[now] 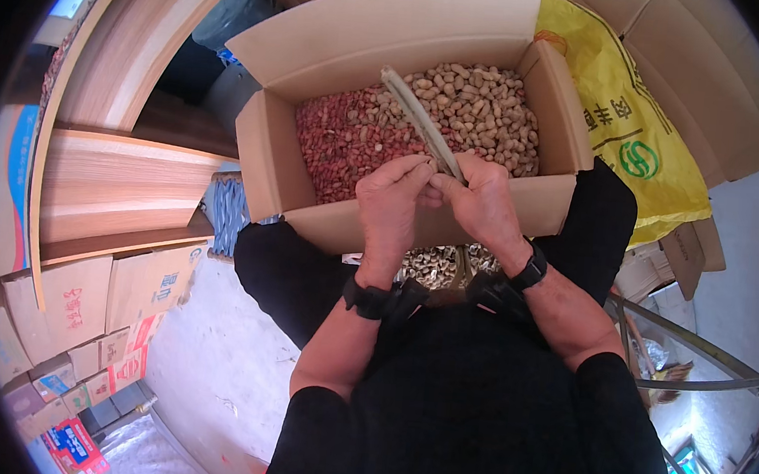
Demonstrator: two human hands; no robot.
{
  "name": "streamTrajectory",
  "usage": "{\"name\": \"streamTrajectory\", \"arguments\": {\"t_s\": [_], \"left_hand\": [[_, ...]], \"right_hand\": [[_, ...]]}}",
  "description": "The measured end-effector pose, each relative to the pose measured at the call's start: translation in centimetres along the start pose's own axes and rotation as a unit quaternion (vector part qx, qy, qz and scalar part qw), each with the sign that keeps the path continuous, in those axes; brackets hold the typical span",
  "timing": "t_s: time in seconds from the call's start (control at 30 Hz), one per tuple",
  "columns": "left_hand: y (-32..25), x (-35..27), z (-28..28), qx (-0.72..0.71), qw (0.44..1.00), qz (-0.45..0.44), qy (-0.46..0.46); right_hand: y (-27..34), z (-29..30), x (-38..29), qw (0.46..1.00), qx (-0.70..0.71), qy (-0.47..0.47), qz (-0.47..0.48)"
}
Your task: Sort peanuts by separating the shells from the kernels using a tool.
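Observation:
A cardboard box (425, 204) rests across my thighs. Shelled red-skinned peanuts (333, 143) fill its left part, and unshelled peanuts (477, 104) are heaped on the right. Over the box's near wall, my left hand (393, 194) pinches a small peanut-like piece, mostly hidden by the fingertips. My right hand (486, 195) meets it there, thumb and fingers close to the left fingertips. A long, pale stick-like strip (419, 116), maybe wood or bamboo, slants up and left from my right hand, its lower end held against the palm.
Empty peanut shells (434, 267) lie below the box, between my legs. A yellow printed bag (635, 137) is at the right, beside a large cardboard sheet (706, 82). Wooden shelving (124, 173) and stacked cartons (60, 299) stand at the left. A metal frame (692, 342) is at the lower right.

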State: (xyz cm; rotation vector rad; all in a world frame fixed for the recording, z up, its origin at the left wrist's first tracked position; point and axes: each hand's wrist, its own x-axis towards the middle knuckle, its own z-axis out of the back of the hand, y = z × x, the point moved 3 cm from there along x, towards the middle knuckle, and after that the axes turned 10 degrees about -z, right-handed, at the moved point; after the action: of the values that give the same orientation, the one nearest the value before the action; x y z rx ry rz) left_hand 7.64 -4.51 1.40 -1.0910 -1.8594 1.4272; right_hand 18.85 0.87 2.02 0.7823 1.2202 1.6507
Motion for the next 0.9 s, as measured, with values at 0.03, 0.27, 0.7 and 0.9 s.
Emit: {"name": "streamTrajectory", "arguments": {"t_s": [0.03, 0.27, 0.7, 0.9], "left_hand": [[0.2, 0.0, -0.1, 0.000, 1.000, 0.002, -0.002], [0.9, -0.2, -0.3, -0.017, 0.995, -0.018, -0.093], [2.3, 0.0, -0.1, -0.136, 0.982, 0.026, -0.131], [1.2, 0.2, -0.4, -0.204, 0.972, 0.051, -0.105]], "right_hand": [[0.0, -0.2, 0.0, 1.000, 0.000, 0.002, -0.002], [-0.1, -1.2, -0.1, 0.999, 0.026, -0.032, -0.013], [-0.6, -1.6, -0.4, 0.993, 0.053, -0.106, -0.015], [-2.1, -1.9, 0.1, 0.922, 0.347, 0.018, -0.170]]}}
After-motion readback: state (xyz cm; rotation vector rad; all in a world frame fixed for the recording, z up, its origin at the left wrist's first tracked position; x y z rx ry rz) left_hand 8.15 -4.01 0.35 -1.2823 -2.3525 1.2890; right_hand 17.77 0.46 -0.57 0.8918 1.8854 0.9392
